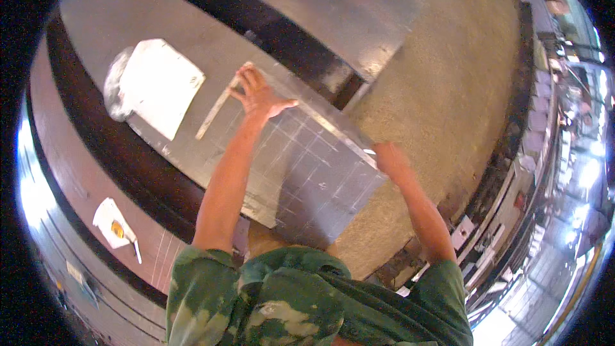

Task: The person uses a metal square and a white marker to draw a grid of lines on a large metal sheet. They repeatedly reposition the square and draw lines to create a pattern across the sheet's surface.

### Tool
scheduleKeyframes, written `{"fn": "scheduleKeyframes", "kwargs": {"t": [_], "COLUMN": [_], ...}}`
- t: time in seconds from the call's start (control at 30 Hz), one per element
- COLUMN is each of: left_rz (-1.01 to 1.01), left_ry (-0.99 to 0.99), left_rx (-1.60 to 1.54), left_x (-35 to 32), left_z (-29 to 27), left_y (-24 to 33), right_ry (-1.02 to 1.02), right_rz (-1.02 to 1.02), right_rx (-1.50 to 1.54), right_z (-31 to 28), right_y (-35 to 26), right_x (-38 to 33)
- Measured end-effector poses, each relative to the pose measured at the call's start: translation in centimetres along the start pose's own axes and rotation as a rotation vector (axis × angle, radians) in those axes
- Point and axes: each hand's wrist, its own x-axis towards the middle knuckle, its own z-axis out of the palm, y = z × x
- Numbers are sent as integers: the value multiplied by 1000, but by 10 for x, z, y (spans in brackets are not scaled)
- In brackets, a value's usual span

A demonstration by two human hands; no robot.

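My left hand (259, 96) is spread with its fingers apart, pressing on the corner of a pale L-shaped steel square (218, 109). The long leg of the square runs along the far edge of a dark metal plate (346, 186), which carries a grid of thin light lines. At the plate's right corner my right hand (392, 159) is closed, slightly blurred, with a small white stick (369, 152) showing at its fingertips. The shadow of my body falls across the plate.
White paper sheets (160, 86) lie left of the square. Beyond a dark gap stands another metal slab (320, 6). On a reddish slab at lower left is a paper (112, 223) with a yellow item on it. Metal pieces (493, 237) are stacked along the right beside the brown floor (448, 90).
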Motion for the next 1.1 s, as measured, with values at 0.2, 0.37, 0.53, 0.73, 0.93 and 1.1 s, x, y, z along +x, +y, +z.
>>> {"fn": "scheduleKeyframes", "kwargs": {"t": [0.2, 0.37, 0.53, 0.73, 0.93, 1.1], "left_rz": [79, -32, 39, 46, 75, 112], "left_ry": [209, 385, 428, 500, 425, 252], "left_rx": [-17, -271, -37, -48, -146, -492], "left_x": [-8, -8, -13, 6, -34, -130], "left_z": [1, -10, -2, -4, -28, -80], "left_y": [-16, -66, -86, -88, -97, -134], "right_ry": [233, 377, 166, 269, 510, 582], "right_rz": [262, 158, 246, 156, 67, -20], "right_rx": [317, 347, 328, 269, 398, 364], "right_z": [-20, 93, 100, 96, 75, 76], "right_y": [-9, 60, 59, 62, 53, 43], "right_x": [-54, -83, -121, -146, -154, -141]}}
